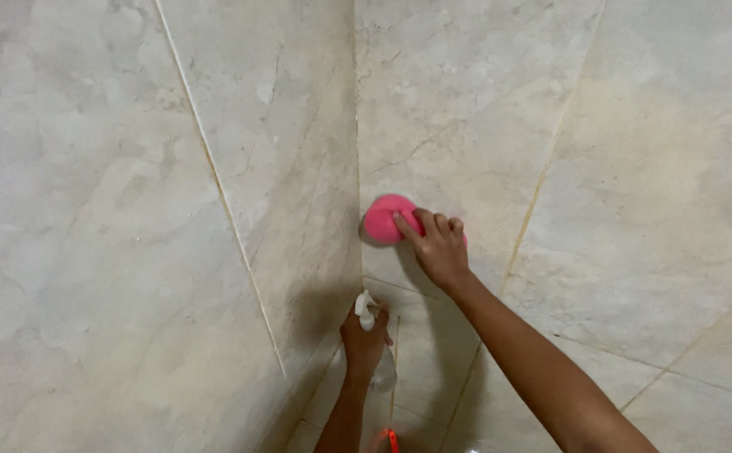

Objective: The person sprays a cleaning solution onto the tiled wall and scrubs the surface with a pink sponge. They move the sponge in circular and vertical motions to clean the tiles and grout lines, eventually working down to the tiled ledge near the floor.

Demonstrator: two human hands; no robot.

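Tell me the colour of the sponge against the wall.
Pink: the sponge under the right hand, seen in the head view.

Lighting's pretty soft and even here, kinda warm and a bit dim, no harsh glare anywhere on the marble wall tiles (pixel 651 151). The corner (pixel 356 168) goes darker lower down, and the right forearm (pixel 534 361) throws a soft shadow onto the tiles beside it. Whole frame looks a little soft and compressed. Grout lines bow outward near the edges, so wide-angle distortion.
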